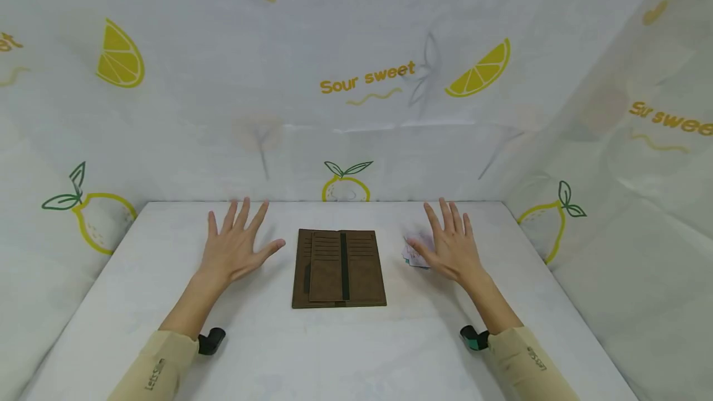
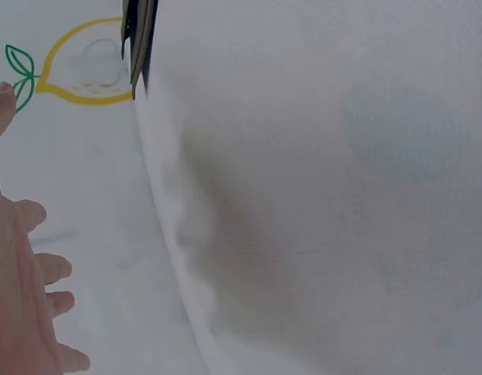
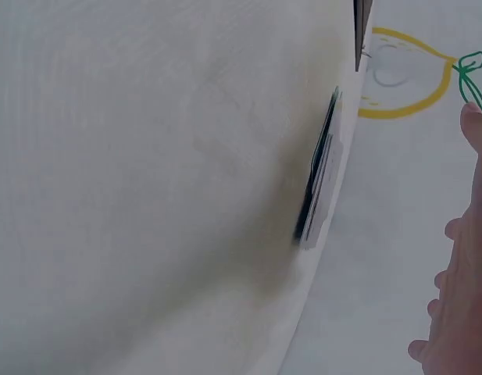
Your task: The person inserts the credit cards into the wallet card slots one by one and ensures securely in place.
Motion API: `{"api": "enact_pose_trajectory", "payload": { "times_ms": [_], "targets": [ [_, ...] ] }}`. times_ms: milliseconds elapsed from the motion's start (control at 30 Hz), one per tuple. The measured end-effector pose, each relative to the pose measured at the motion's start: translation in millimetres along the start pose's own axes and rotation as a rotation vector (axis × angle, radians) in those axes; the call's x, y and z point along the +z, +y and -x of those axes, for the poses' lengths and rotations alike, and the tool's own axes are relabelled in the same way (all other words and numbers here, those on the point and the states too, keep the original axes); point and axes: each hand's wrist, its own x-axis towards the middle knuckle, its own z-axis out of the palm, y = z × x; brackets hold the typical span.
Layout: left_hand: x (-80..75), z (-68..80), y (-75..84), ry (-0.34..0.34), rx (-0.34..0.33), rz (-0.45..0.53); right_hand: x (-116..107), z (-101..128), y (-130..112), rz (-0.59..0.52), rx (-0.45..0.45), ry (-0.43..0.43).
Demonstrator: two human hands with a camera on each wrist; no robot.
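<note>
A brown wallet [image 1: 325, 271] lies unfolded in the middle of the white table, its card slots facing up and a dark strip running down it. My left hand [image 1: 231, 249] is spread out to the left of the wallet, holding nothing. On the other side, my right hand [image 1: 452, 246] is also spread, with its thumb overlapping a small stack of cards or paper pieces [image 1: 414, 257] in the head view. In the right wrist view the stack [image 3: 319, 187] lies flat on the table, apart from the raised right hand [image 3: 463, 289]. Part of the stack is hidden behind the hand.
The white table [image 1: 250, 357] ends at a back edge against a hanging cloth [image 1: 223, 79] printed with lemons and lettering. More of this cloth drapes at both sides. A black band device sits at each wrist, beside the beige sleeves [image 1: 156, 364].
</note>
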Motion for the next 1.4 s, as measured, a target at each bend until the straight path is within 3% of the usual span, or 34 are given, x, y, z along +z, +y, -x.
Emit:
{"api": "enact_pose_trajectory", "payload": {
  "times_ms": [267, 433, 533, 733, 967, 1200, 1400],
  "targets": [
    [-1.4, -1.5, 3.1, -0.056, -0.015, 0.082, -2.1, 0.4, 3.7, -0.074, 0.026, -0.021],
    [-3.1, -3.1, 5.4, -0.051, 0.001, 0.142, -1.4, 0.5, 8.9, -0.158, 0.048, -0.046],
    [-4.7, -4.2, 7.1, -0.061, 0.002, 0.207, -1.6, 0.4, 11.9, -0.219, 0.06, -0.057],
    [-7.3, -7.9, 9.2, -0.144, -0.009, 0.371, -1.7, 0.2, 16.1, -0.338, 0.077, -0.067],
    [-2.7, -17.9, 12.9, -0.203, -0.005, 0.502, 3.4, 0.1, 23.1, -0.442, 0.129, -0.138],
    [2.7, -23.2, 14.3, -0.291, -0.059, 0.642, 9.5, -5.2, 26.2, -0.494, 0.116, -0.168],
    [10.4, -28.0, 18.8, -0.35, -0.121, 0.753, 12.4, -10.0, 23.7, -0.471, 0.123, -0.179]
  ]
}}
